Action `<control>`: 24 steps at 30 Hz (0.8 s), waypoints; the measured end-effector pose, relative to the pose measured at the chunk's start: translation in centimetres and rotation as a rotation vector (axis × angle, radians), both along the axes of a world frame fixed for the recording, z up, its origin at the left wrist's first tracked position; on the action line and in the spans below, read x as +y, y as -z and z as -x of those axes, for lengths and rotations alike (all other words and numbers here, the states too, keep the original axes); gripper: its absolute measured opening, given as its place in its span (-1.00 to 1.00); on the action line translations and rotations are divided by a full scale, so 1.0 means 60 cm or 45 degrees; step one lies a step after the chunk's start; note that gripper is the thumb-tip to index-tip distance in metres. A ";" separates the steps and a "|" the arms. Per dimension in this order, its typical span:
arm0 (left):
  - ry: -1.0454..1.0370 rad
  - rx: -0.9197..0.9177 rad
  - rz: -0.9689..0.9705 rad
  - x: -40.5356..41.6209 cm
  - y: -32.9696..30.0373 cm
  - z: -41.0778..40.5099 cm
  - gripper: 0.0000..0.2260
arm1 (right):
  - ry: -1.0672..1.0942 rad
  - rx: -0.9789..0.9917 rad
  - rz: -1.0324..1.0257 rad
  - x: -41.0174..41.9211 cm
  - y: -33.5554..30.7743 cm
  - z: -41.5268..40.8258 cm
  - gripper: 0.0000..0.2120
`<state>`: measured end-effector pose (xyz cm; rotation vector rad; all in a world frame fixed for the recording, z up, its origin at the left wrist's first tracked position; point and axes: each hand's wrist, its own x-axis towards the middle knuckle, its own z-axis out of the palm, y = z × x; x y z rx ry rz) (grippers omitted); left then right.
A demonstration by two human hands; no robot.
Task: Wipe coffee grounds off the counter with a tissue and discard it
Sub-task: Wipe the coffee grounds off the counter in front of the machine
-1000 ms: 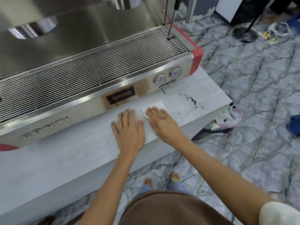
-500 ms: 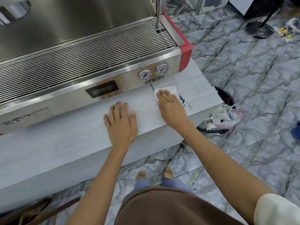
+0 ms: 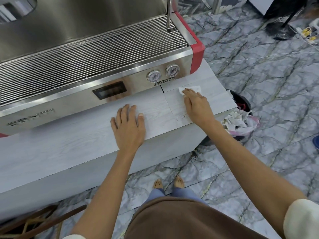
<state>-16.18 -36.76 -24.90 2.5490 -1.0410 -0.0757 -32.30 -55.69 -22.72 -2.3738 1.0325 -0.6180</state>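
Near the counter's [image 3: 86, 140] right end, the tissue [image 3: 193, 88] is pressed flat under the right hand [image 3: 196, 106]; it has been swept across the grounds [image 3: 184, 116], leaving only specks. Left hand [image 3: 127, 126] rests open. Binning seems close.

Bright, even light fills the scene and shadows stay soft and faint. The steel espresso machine [image 3: 89, 54] throws pale glare along its front edge and tray bars. The wide lens bends the counter [image 3: 51, 149] edge and stretches the corners. Detail looks slightly soft overall.
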 end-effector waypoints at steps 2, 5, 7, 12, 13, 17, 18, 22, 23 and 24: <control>0.000 0.031 0.011 0.001 0.000 -0.001 -0.57 | -0.039 -0.059 0.014 0.019 -0.008 -0.008 -0.71; 0.004 0.081 0.029 0.003 -0.002 -0.003 -0.57 | -0.162 -0.059 0.063 0.069 -0.009 -0.022 -0.69; 0.013 0.103 0.031 0.006 -0.003 -0.005 -0.56 | -0.264 0.003 0.098 0.110 -0.002 -0.034 -0.64; 0.029 0.109 0.020 0.004 -0.006 -0.005 -0.49 | -0.378 0.110 0.167 0.183 0.041 -0.051 -0.60; 0.034 0.103 0.017 0.004 -0.006 -0.005 -0.48 | -0.370 0.121 0.181 0.187 0.046 -0.051 -0.60; 0.050 0.081 -0.003 0.004 -0.002 -0.005 -0.47 | -0.349 0.132 0.220 0.185 0.054 -0.048 -0.61; 0.053 0.072 -0.013 0.003 -0.001 -0.005 -0.48 | -0.343 0.136 0.225 0.182 0.056 -0.045 -0.61; 0.064 0.043 -0.038 0.002 0.003 -0.006 -0.53 | -0.284 0.145 0.254 0.162 0.059 -0.025 -0.60; 0.067 0.034 -0.044 0.002 0.003 -0.006 -0.54 | -0.271 0.148 0.256 0.155 0.059 -0.019 -0.59; 0.072 0.021 -0.050 0.002 0.004 -0.005 -0.53 | -0.262 0.154 0.258 0.147 0.059 -0.013 -0.58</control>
